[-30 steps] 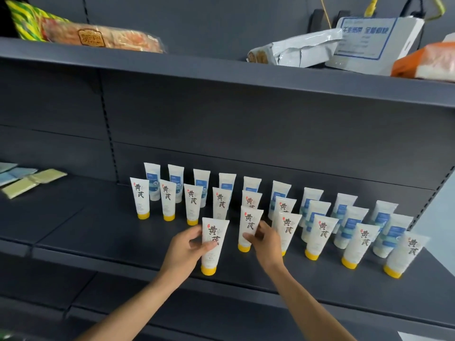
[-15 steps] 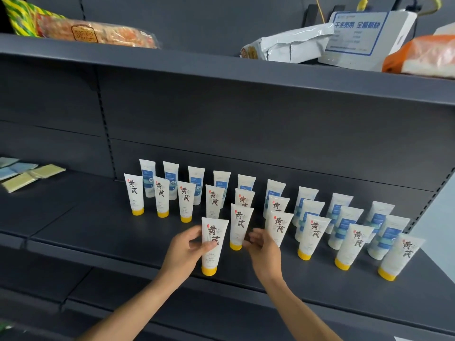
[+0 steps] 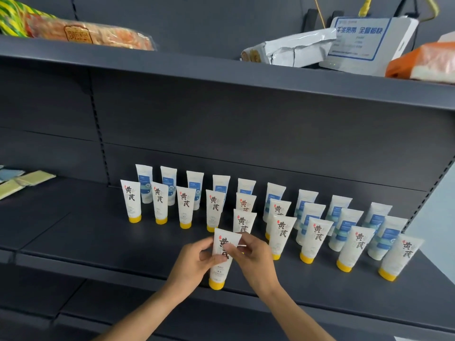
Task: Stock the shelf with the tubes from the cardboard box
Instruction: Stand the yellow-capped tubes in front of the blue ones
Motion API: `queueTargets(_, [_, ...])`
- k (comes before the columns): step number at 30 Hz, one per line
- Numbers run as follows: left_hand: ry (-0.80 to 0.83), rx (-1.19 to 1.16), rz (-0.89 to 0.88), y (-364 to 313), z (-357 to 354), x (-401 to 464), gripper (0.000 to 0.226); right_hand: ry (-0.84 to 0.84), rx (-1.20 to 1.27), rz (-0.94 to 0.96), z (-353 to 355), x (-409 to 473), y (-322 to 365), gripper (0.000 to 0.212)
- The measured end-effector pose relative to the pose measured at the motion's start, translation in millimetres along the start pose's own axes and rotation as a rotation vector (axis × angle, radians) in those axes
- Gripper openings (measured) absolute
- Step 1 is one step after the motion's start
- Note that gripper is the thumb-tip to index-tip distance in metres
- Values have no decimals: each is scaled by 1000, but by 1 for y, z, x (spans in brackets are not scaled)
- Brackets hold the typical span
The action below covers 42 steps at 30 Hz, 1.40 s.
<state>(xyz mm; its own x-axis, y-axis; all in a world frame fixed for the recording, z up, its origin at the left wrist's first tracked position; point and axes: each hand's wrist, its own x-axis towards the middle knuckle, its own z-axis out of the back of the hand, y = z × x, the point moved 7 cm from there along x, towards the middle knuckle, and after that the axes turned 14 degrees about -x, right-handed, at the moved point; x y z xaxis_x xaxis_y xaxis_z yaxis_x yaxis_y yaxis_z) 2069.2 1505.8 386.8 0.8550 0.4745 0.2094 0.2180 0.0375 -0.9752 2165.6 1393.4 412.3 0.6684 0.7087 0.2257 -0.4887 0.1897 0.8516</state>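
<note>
A dark grey metal back panel (image 3: 246, 134) fills the middle, crossed by faint horizontal seams. A slotted upright strip (image 3: 98, 134) runs down it at nine o'clock. A second slotted upright (image 3: 428, 193) slants at three o'clock, with a pale grey wall (image 3: 443, 217) beyond it. Light falls evenly, leaving the recess under the dark grey upper shelf board (image 3: 221, 70) dim.

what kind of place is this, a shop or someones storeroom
Most likely a shop aisle, or a mock-up of one. Dark metal shelving with slotted uprights holds rows of identical yellow-capped tubes faced forward like stock, and packaged snacks lie on the tier above. A router-like box with cables up there hints at a staged setup.
</note>
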Motion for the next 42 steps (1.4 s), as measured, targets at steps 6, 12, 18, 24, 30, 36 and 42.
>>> queueTargets(6, [10,-34,54,9,32,8,46,-27,-10,-18,-22,20,14,5])
queueTargets(12, [8,16,100,26,60,28,41,-95,-73,-54,-41,50,17,14])
queueTargets(18, [24,23,118,33,68,58,41,-173,-116,-86,-50,69,11,12])
queueTargets(24, [27,32,148,48,68,69,39,-179,-175,-115,-53,77,4,12])
queueTargets(30, [16,10,125,54,67,67,41,-169,-178,-121,-56,75,1,9])
queueTargets(36, [12,11,104,57,67,65,42,-173,-142,-118,-56,70,6,11])
queueTargets(42, [29,21,106,57,65,64,42,-162,-125,-118,-55,67,8,11])
